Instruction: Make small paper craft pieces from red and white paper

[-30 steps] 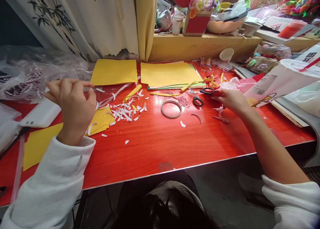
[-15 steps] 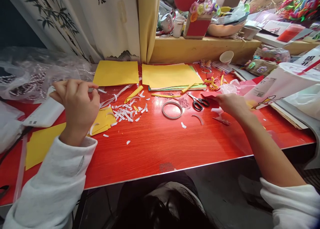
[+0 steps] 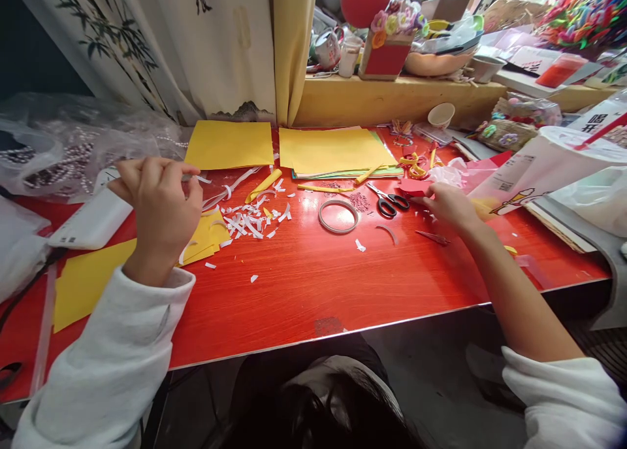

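My left hand [image 3: 159,207] is raised over the left of the table, thumb and fingers pinched together. A small greyish end shows at its fingertips, too small to name. Below it lie yellow paper pieces [image 3: 203,240] and white paper scraps [image 3: 249,221]. At the right, my right hand [image 3: 453,207] reaches out with its fingers closed at the edge of a small red paper piece [image 3: 414,186]. Just left of those fingertips lie black-handled scissors [image 3: 388,208]. A roll of tape [image 3: 338,216] rests flat in the middle of the red table [image 3: 294,292].
Yellow sheets [image 3: 230,145] and a stack of coloured paper [image 3: 333,149] lie along the back. A white drink cup [image 3: 529,168] leans in beside my right forearm. Plastic bags [image 3: 88,148] and a white box [image 3: 93,217] are at the left. The sill [image 3: 372,99] is cluttered.
The red paper piece at my right fingertips has shifted and looks brighter. A pale scrap below that hand is no longer seen there. My left hand keeps its pinch; the view has shifted slightly.
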Motion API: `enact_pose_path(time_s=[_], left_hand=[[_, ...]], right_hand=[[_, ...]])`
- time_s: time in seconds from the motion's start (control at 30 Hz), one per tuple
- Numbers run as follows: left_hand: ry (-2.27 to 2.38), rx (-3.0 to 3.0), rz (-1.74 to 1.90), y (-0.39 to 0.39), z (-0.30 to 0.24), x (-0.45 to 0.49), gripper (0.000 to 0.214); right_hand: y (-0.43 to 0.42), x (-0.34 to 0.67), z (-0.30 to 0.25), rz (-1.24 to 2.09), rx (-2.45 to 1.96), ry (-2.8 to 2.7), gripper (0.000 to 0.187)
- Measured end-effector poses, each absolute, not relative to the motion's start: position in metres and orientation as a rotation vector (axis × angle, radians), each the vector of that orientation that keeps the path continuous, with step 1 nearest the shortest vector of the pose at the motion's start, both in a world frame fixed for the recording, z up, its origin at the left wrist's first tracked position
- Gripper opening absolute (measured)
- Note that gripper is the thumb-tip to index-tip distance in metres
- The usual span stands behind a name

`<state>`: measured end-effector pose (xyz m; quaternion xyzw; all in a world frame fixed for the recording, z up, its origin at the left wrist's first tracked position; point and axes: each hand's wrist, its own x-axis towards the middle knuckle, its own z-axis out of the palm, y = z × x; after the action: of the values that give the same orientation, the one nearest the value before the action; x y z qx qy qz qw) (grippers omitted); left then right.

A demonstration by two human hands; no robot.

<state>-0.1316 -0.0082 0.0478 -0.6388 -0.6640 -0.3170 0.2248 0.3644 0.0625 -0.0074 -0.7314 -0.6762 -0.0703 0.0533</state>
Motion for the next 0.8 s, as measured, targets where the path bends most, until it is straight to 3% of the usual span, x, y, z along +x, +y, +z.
enact_pose_path(time_s=[0.4, 0.57, 0.63, 0.7, 0.8], left_hand=[[-1.838, -1.786, -0.871, -0.008, 0.045, -0.133, 0.028], [-1.831, -1.768, -0.883, -0.009, 0.048, -0.129, 0.027], [-1.816, -1.81, -0.945, -0.013, 0.05, -0.121, 0.026], [-1.732, -1.964, -1.098, -0.019, 0.051, -0.108, 0.024], [-1.805, -2.347, -1.502, -0.031, 0.047, -0.083, 0.021]], right_hand=[[0.059, 0.369, -0.008, -0.196, -2.114, -1.978, 0.02], [0.042, 0.344, 0.009, -0.451, -2.044, -1.714, 0.039], [0.028, 0.318, 0.023, -0.533, -1.834, -1.612, 0.038], [0.011, 0.284, 0.037, -0.293, -1.572, -1.589, 0.032], [-0.011, 0.226, 0.05, 0.574, -1.254, -1.488, 0.021]])
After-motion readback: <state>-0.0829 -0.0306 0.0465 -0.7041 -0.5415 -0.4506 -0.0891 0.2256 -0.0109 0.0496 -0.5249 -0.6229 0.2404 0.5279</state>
